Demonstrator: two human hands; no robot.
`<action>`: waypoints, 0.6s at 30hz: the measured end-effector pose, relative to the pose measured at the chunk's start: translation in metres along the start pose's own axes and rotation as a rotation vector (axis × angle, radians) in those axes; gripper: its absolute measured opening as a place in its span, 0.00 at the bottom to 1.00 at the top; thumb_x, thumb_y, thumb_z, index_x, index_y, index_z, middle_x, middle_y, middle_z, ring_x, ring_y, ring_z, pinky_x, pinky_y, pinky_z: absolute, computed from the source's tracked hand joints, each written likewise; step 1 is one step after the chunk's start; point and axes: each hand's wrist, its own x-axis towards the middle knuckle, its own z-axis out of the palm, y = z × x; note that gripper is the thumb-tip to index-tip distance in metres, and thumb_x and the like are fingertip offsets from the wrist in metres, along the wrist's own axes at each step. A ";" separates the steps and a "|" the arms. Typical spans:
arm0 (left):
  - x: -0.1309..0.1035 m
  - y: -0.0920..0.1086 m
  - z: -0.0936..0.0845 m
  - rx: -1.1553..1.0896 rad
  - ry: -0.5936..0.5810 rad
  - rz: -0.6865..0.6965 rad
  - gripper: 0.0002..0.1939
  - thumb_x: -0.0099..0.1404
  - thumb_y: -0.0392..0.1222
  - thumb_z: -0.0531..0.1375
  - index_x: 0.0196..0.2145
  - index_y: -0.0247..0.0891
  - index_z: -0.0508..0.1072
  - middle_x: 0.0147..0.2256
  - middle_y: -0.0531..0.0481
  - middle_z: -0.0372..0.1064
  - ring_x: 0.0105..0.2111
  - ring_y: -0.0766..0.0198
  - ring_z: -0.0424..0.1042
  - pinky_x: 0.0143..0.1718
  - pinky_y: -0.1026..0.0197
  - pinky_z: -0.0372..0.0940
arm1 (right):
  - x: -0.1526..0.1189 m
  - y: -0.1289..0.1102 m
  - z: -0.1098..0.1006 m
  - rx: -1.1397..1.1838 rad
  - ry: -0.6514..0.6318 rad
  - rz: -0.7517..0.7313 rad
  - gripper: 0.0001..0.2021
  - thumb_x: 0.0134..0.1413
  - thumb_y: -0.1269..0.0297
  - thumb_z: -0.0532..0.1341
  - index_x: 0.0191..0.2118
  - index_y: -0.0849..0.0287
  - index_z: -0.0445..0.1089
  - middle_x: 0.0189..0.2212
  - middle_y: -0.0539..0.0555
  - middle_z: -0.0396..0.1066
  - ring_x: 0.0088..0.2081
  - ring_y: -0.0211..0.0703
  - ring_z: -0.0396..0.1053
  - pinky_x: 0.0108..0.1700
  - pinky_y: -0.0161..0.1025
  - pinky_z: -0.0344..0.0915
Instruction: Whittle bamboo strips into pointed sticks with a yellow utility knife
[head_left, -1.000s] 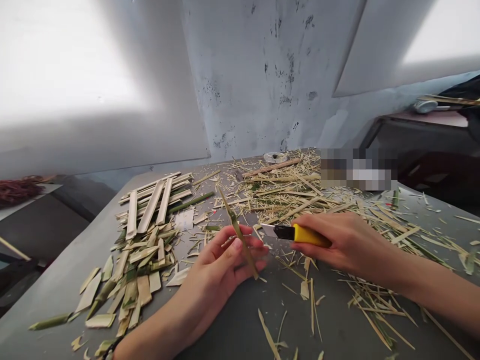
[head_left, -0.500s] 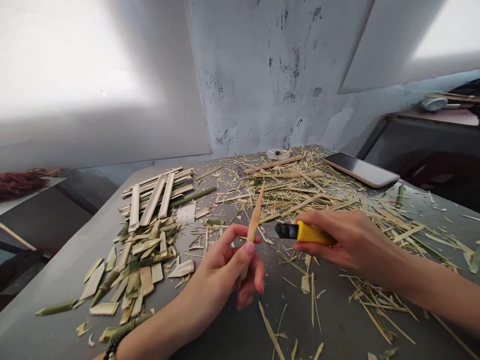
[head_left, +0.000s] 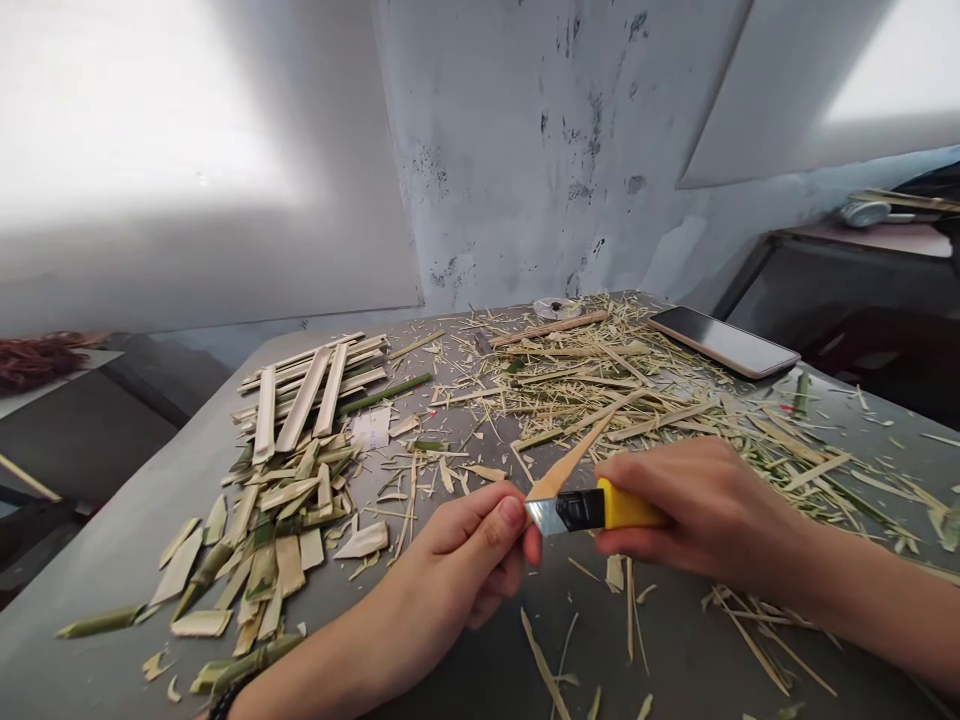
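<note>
My left hand (head_left: pixel 472 555) pinches the lower end of a pointed bamboo strip (head_left: pixel 568 465) between thumb and fingers; the strip slants up to the right over the table. In my right hand (head_left: pixel 697 510) is a yellow and black utility knife (head_left: pixel 626 505), its fingers wrapped round the handle. The knife's short metal blade lies against the strip, close to my left thumb. The strip's lowest end is hidden inside my left hand.
Bamboo slats (head_left: pixel 304 400) are stacked at the left, with cut bamboo pieces (head_left: pixel 277 540) before them. Thin shavings (head_left: pixel 592 370) spread over the grey table (head_left: pixel 150 550). A phone (head_left: pixel 724 340) lies back right, and a clear spool (head_left: pixel 555 308) stands near the wall.
The bamboo strip has tipped from nearly upright to slanting right. My left fingers have closed in around it. The knife blade has come down onto the strip near my thumb.
</note>
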 end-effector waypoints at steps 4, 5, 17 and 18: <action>0.001 -0.001 -0.001 0.008 0.000 -0.004 0.19 0.78 0.54 0.52 0.34 0.39 0.66 0.22 0.62 0.49 0.19 0.71 0.43 0.18 0.65 0.41 | 0.002 -0.005 0.003 -0.053 0.021 -0.040 0.16 0.74 0.48 0.54 0.41 0.56 0.64 0.23 0.44 0.64 0.22 0.36 0.61 0.27 0.37 0.52; 0.001 -0.002 -0.001 0.004 0.000 -0.004 0.19 0.78 0.54 0.52 0.34 0.40 0.65 0.22 0.62 0.49 0.19 0.71 0.43 0.18 0.66 0.41 | 0.003 -0.005 0.002 -0.090 0.021 -0.055 0.15 0.73 0.49 0.55 0.41 0.56 0.64 0.23 0.45 0.65 0.22 0.36 0.62 0.27 0.38 0.52; -0.001 -0.006 0.002 -0.055 0.030 0.006 0.18 0.80 0.54 0.50 0.38 0.40 0.67 0.24 0.62 0.48 0.20 0.72 0.42 0.19 0.68 0.42 | -0.002 0.045 -0.057 -0.513 0.352 0.388 0.14 0.71 0.48 0.58 0.39 0.53 0.67 0.17 0.46 0.60 0.17 0.38 0.59 0.23 0.38 0.52; 0.000 -0.007 0.001 -0.076 0.041 0.011 0.17 0.80 0.54 0.50 0.40 0.40 0.67 0.25 0.62 0.49 0.20 0.72 0.42 0.19 0.68 0.42 | -0.001 0.040 -0.053 -0.451 0.327 0.307 0.14 0.71 0.49 0.58 0.40 0.53 0.66 0.17 0.45 0.60 0.16 0.36 0.58 0.22 0.38 0.50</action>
